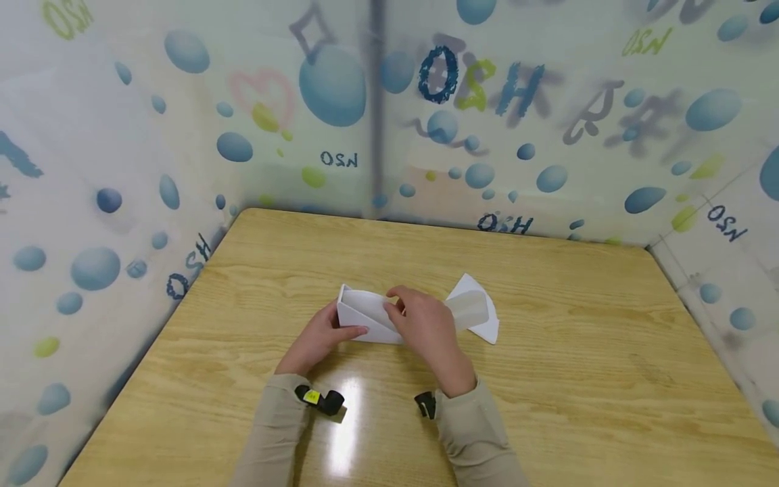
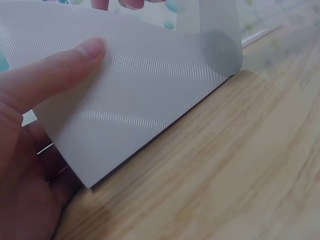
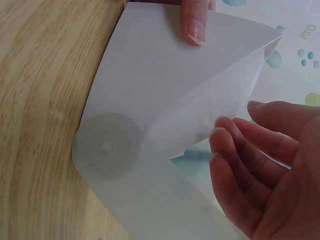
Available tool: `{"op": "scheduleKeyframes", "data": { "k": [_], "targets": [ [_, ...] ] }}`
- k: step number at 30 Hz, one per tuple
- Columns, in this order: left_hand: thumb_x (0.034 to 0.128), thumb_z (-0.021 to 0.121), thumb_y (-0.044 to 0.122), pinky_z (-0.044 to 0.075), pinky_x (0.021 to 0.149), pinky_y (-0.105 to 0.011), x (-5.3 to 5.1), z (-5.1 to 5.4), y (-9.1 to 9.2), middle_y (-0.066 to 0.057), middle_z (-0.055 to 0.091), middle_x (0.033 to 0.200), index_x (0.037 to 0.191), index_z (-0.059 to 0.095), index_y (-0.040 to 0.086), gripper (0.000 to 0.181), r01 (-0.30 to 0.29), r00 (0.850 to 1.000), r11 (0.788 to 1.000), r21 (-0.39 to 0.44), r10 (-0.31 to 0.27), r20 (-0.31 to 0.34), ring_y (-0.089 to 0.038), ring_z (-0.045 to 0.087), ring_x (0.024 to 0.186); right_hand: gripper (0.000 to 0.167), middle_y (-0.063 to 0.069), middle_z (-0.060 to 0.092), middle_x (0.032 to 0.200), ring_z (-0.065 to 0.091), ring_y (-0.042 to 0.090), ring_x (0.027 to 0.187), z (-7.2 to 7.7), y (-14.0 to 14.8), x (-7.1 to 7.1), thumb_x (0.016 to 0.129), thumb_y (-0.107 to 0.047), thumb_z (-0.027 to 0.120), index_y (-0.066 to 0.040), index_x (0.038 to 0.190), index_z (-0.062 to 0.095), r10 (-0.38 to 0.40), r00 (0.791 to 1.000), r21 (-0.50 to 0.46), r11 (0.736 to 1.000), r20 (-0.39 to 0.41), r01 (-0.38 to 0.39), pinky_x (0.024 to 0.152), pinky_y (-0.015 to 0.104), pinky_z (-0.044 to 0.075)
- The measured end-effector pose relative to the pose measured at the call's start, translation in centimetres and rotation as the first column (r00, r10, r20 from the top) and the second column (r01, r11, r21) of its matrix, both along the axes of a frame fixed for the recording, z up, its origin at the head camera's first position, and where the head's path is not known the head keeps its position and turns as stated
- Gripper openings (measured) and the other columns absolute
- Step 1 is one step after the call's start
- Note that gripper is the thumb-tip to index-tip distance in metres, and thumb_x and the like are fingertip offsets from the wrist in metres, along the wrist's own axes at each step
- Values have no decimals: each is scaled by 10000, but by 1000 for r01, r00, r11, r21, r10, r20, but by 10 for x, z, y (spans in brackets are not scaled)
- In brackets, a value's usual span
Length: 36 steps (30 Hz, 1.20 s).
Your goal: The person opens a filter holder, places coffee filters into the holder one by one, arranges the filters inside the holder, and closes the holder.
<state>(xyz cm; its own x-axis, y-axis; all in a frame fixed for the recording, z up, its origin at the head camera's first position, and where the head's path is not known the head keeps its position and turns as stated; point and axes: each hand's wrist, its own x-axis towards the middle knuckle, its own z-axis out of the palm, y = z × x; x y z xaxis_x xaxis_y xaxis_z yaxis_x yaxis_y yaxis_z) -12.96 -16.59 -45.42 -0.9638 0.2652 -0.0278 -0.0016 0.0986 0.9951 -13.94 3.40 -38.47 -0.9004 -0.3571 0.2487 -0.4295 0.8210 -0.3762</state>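
A white, finely ribbed folded holder (image 1: 372, 327), three-sided with a sloping top edge, stands on the wooden table. My left hand (image 1: 318, 339) grips its left end, the thumb (image 2: 75, 65) on the ribbed face and the other fingers behind and below. A translucent, round-ended strip (image 3: 165, 205) overlaps the holder's narrow right end, with a small round dot at the overlap. Beside the holder's inner panel (image 3: 200, 105) is my right hand (image 1: 429, 328), fingers loosely bent, thumb apart, nothing pinched. Whether its fingertips touch the panel I cannot tell.
Behind the translucent strip, a white fan-shaped piece (image 1: 489, 329) extends at the right. The wooden tabletop (image 1: 578, 379) reaches to patterned wall sheets (image 1: 523, 155) at the back and both sides. Black straps (image 1: 322, 400) with small cameras sit on the wrists.
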Motion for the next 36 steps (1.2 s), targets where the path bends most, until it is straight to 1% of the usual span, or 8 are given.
{"op": "scheduleKeyframes", "data": {
  "k": [4,11,15,21,26,30,33,36],
  "targets": [
    [757,716,258,450,805,-355,-4,-10,-1,-90,561,1107,1205,475,135,523,6,1000,1000,-5,-6,-8,-218,538,1009,241,-83,613,755,469,42,533,1,2,1,870,-350,562,-188,1033,637,5,999,-8,1000,37,-5,453,209,370],
    [771,708,215,444,817,-354,3,11,2,-79,560,1113,1191,487,145,480,15,998,1000,-14,-14,55,-219,533,1017,243,-81,605,761,486,48,578,6,5,3,878,-343,556,-183,1044,632,20,997,-42,999,71,-17,501,222,392],
    [774,705,208,441,821,-349,2,11,1,-77,556,1123,1206,477,132,494,15,999,1000,-23,-14,53,-219,528,1022,233,-104,591,756,474,32,590,13,9,4,874,-343,559,-197,1039,635,46,999,-72,996,22,-45,516,214,391],
    [738,731,270,445,804,-334,-5,-4,-2,-64,573,1097,1199,485,153,535,-15,1000,999,-45,16,18,-202,544,988,207,-111,594,759,483,10,614,28,23,4,883,-296,561,-183,1031,649,68,993,-193,977,-98,-86,519,210,393],
    [718,744,299,449,793,-347,-6,-10,-3,-75,580,1079,1191,489,151,557,-21,1000,999,-47,21,0,-213,553,974,184,-97,582,726,461,18,579,37,43,2,893,-246,556,-147,1007,661,41,974,-326,938,-222,-114,501,216,385],
    [714,744,312,443,804,-349,-5,-11,-3,-61,577,1089,1192,488,171,560,-24,1000,998,-50,25,12,-207,546,986,179,-79,578,699,470,32,573,40,62,-1,894,-229,552,-124,986,664,8,957,-448,882,-290,-144,511,211,395],
    [713,745,318,436,821,-356,-4,-11,-4,-48,572,1104,1193,489,190,559,-29,999,999,-46,30,26,-202,540,1001,181,-62,584,698,491,45,579,39,75,-4,892,-229,554,-119,982,666,-42,955,-522,844,-293,-123,512,206,394],
    [711,745,324,432,827,-360,-3,-12,-4,-42,572,1105,1191,492,196,557,-36,999,998,-48,37,32,-200,538,1003,192,-54,579,681,500,57,580,35,85,-9,894,-257,549,-135,982,668,-120,961,-572,819,-247,-45,506,202,382]
  ]
}}
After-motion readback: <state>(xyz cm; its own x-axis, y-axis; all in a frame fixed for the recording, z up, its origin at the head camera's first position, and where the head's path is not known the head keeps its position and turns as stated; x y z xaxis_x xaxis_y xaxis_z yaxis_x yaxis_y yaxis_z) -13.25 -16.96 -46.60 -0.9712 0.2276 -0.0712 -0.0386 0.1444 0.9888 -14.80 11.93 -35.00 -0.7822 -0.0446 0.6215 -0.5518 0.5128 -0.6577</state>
